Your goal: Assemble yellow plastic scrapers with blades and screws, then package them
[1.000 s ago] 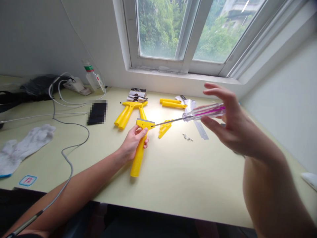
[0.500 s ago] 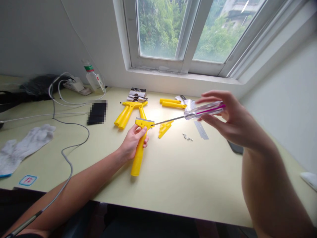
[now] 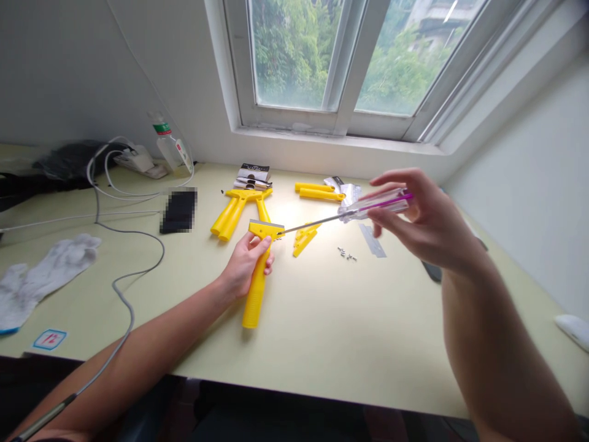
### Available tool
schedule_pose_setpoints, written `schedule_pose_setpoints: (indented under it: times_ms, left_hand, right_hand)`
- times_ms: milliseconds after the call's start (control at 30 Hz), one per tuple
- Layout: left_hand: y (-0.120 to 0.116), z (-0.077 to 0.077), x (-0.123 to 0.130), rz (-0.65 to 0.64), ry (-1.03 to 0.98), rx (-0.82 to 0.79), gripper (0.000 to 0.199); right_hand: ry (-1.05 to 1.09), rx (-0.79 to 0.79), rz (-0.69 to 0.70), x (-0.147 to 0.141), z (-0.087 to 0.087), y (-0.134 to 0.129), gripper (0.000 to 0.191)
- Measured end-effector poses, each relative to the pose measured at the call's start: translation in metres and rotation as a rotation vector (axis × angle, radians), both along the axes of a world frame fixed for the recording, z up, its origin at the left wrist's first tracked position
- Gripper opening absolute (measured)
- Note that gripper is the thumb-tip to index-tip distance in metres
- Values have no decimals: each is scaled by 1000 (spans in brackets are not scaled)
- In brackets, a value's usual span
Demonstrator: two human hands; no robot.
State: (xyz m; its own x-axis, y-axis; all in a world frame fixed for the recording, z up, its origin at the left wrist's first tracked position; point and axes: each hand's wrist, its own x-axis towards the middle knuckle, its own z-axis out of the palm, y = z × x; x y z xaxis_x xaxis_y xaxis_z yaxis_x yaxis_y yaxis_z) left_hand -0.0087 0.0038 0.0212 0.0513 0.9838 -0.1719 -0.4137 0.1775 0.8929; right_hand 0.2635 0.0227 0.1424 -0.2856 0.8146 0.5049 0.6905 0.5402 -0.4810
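Observation:
My left hand [image 3: 246, 264] is closed around the neck of a yellow scraper [image 3: 256, 301], its blade edge facing away from me and its handle pointing back. In my right hand [image 3: 418, 221] is a screwdriver [image 3: 377, 205] with a clear and purple handle, held between thumb and fingers. The screwdriver's tip meets the right side of the scraper head; whether it sits in a screw is too small to tell. Just beyond lie yellow triangular plates [image 3: 304, 239], and to their right several small screws [image 3: 346, 253] and a flat metal blade [image 3: 372, 240].
More yellow scraper bodies [image 3: 230, 215] and two yellow handles [image 3: 319, 191] lie farther back. A bottle [image 3: 172, 147], a power strip [image 3: 140, 161] and a pixelated black object [image 3: 178, 210] are at the left, with white gloves [image 3: 50, 270]. A grey cable [image 3: 124, 294] crosses over my left forearm.
My right hand has turned slightly on the screwdriver handle, with the fingers shifted. The tip stays at the scraper head, and my left hand keeps its hold. The view has shifted slightly.

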Motion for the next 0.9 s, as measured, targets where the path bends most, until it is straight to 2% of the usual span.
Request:
schedule_pose_setpoints:
  times_ms: [100, 233, 300, 367, 467, 600, 700, 833, 900]
  left_hand:
    - [-1, 2, 2, 7, 26, 17, 33]
    - [-3, 0, 3, 8, 59, 22, 31]
    - [-3, -1, 3, 3, 56, 13, 31]
    - [-2, -2, 2, 9, 41, 10, 31]
    - [-1, 0, 1, 19, 15, 15, 32]
    - [0, 2, 0, 20, 2, 11, 32]
    - [0, 2, -1, 26, -14, 11, 33]
    - [0, 3, 0, 22, -29, 3, 33]
    - [0, 3, -1, 32, -40, 5, 34]
  right_hand:
    - [69, 65, -85, -2, -2, 1, 32]
    - [60, -16, 67, 0, -2, 4, 41]
    - [22, 3, -8, 3, -2, 4, 32]
    - [-1, 5, -50, 5, -1, 5, 33]
    - [-31, -54, 43, 8, 0, 4, 43]
    - [-63, -19, -40, 8, 1, 2, 32]
    - [-65, -41, 34, 7, 2, 1, 41]
    - [-48, 8, -72, 6, 2, 2, 32]
    - [-48, -16, 9, 7, 2, 2, 42]
